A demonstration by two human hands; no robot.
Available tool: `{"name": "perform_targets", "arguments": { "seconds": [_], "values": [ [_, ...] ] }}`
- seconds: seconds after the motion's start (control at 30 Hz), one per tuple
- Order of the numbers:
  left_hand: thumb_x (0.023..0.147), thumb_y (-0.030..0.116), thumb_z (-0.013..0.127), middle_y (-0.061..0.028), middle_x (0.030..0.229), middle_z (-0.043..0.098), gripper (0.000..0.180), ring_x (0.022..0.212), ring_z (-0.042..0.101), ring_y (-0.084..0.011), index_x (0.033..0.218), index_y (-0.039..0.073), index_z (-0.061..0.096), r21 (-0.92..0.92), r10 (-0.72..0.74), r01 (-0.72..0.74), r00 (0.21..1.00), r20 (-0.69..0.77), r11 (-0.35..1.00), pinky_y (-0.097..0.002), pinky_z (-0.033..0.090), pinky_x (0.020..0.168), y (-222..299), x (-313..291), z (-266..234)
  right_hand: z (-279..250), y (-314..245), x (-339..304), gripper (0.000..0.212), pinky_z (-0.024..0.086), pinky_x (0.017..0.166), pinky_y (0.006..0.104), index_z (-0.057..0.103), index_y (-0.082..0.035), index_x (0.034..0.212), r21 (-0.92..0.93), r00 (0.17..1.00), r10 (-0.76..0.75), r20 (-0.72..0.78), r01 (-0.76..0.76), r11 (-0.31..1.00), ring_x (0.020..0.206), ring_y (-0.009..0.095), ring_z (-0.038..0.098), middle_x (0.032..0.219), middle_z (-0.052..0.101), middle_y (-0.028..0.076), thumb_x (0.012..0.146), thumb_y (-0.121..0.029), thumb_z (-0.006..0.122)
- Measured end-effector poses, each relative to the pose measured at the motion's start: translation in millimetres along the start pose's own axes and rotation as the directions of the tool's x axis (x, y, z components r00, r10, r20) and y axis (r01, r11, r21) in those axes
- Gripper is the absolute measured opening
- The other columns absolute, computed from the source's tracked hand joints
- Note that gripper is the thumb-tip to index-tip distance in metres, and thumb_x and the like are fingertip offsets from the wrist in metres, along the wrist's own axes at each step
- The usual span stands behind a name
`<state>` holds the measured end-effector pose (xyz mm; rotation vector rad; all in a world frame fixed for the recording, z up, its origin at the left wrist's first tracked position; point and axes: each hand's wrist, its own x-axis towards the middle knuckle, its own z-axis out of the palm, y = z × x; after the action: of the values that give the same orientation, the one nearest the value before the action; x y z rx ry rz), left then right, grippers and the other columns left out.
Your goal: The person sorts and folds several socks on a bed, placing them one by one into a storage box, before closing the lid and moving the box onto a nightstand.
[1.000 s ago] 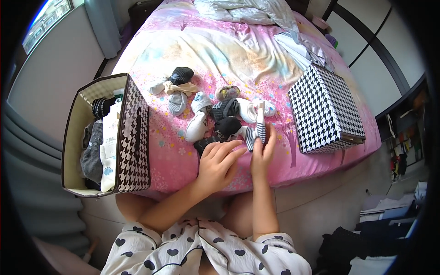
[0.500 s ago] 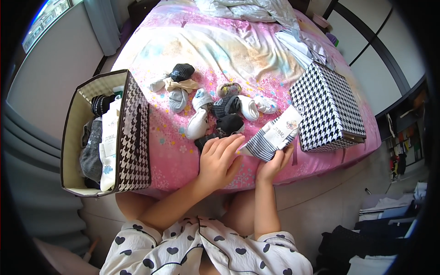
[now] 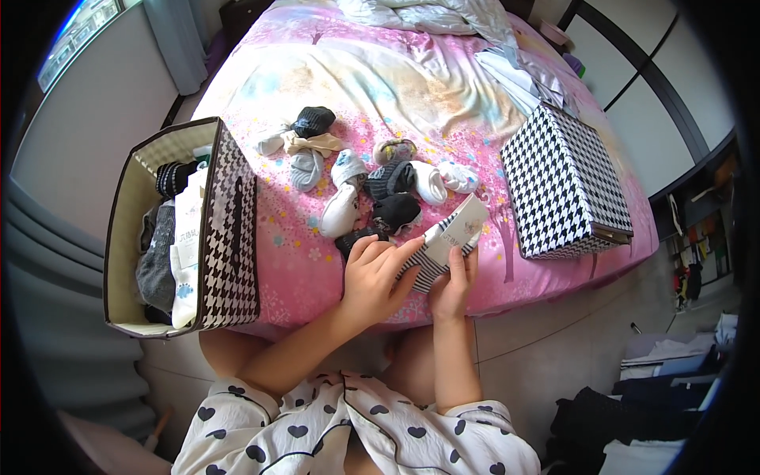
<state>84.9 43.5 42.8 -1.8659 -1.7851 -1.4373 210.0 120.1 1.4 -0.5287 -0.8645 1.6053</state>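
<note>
My right hand (image 3: 452,286) is closed around the lower edge of a pair of navy-and-white striped socks (image 3: 423,273), with its thumb in front. A white paper label (image 3: 463,222) wraps the socks' upper part. At their other end is my left hand (image 3: 374,279), its thumb and index finger on either side of the striped fabric. Just beyond that hand lies a dark sock (image 3: 358,241), partly covered by the fingers. A black balled sock (image 3: 396,212) and a white sock (image 3: 340,212) rest farther back on the bed.
An open houndstooth storage box (image 3: 231,237) holding socks stands at left; another houndstooth box (image 3: 550,190) is at right. More balled socks (image 3: 305,169) are spread over the pink patterned bed (image 3: 293,277). Folded clothes (image 3: 609,419) are piled at the lower right.
The striped socks have come left and tilted more upright in my right hand. My left hand, apart from them before, now has its thumb and index finger at their end.
</note>
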Motion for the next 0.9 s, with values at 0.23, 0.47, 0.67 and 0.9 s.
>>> {"name": "perform_targets", "arguments": {
  "seconds": [0.23,0.47,0.67,0.9],
  "values": [
    [0.075,0.007,0.074,-0.0035,0.079,0.061,0.033,0.077,0.059,-0.0225,0.107,0.007,0.068,-0.102,0.022,-0.030,0.997,-0.071,0.994,-0.0388,0.043,0.085,-3.1,-3.6,-3.6,9.1,-6.2,-1.8,0.031,0.049,0.083,0.0286,0.053,-0.004,0.126,-0.040,0.986,0.118,-0.116,-0.123,0.992,0.096,0.014,0.060,0.108,0.063,0.005,0.102,-0.023,0.055],
    [0.073,0.001,0.073,-0.0070,0.082,0.062,0.033,0.077,0.058,-0.0256,0.105,0.004,0.067,-0.199,-0.010,-0.021,0.988,-0.157,0.980,-0.0400,0.043,0.080,-3.2,-3.7,-5.3,8.3,-2.0,-1.3,0.029,0.047,0.070,0.0218,0.057,-0.003,0.120,-0.044,0.994,0.028,-0.105,-0.032,0.999,0.086,0.008,0.058,0.100,0.064,0.002,0.102,-0.026,0.056],
    [0.075,-0.003,0.070,-0.0099,0.088,0.062,0.042,0.081,0.057,-0.0281,0.116,0.002,0.063,-0.284,-0.068,-0.010,0.962,-0.264,0.959,-0.0388,0.044,0.076,3.9,-17.0,-18.4,31.0,-29.5,-20.4,0.032,0.049,0.078,0.0272,0.057,-0.001,0.121,-0.203,0.999,0.003,-0.043,-0.012,0.979,0.092,0.012,0.059,0.106,0.063,0.004,0.102,-0.026,0.055],
    [0.082,-0.007,0.066,-0.0109,0.093,0.064,0.053,0.082,0.059,-0.0224,0.133,-0.001,0.051,-0.533,-0.251,0.094,0.940,-0.231,0.841,-0.0318,0.049,0.073,13.9,-51.8,-56.4,70.9,-36.4,-42.1,0.029,0.043,0.082,0.0226,0.062,0.002,0.119,-0.238,0.991,0.032,0.132,0.000,0.971,0.091,0.008,0.056,0.103,0.066,0.002,0.101,-0.021,0.058]
  ]
}}
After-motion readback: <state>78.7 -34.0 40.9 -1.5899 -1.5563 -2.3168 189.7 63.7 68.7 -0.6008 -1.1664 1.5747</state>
